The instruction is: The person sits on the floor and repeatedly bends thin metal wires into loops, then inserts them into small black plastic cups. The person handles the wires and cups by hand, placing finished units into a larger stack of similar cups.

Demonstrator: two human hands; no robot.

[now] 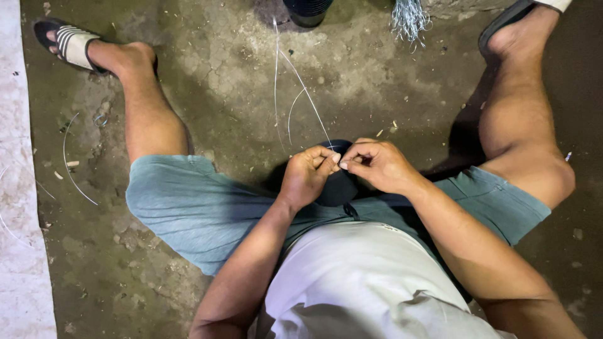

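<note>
- We record a bare concrete floor (pixel 239 75), mottled grey-brown, cracked in fine patterns and dusted with pale patches toward the top centre.
- Small chips and scraps of debris lie scattered over it, thickest near the middle and along the left side.
- Down the left edge runs a pale, whitish strip of sheeting (pixel 19 188), stained and lying flat on the floor.
- Curved offcuts of wire (pixel 70 164) lie on the floor beside that strip, well apart from the hands.
- At the top edge we note the base of a dark round object (pixel 306 9) and, to its right, a bundle of thin silvery strands (pixel 409 19) hanging into view.
- The person sits low with knees spread, in blue-grey shorts (pixel 188 207) and a light shirt; a striped sandal (pixel 72 44) is on the foot at upper left.
- The left hand (pixel 306 176) is closed, thumb and forefinger pinching a thin wire (pixel 308 94).
- The right hand (pixel 377 164) is likewise closed in a pinch on the same wire, its fingertips touching those of the left.
- The wire rises from the pinch point in long loops over the floor, toward the dark object at the top.
- Directly under the hands, between the thighs, sits a dark rounded item (pixel 339 185); we cannot tell what it is.
- Lighting is hard and local, casting deep shadow beside the leg at the right.
</note>
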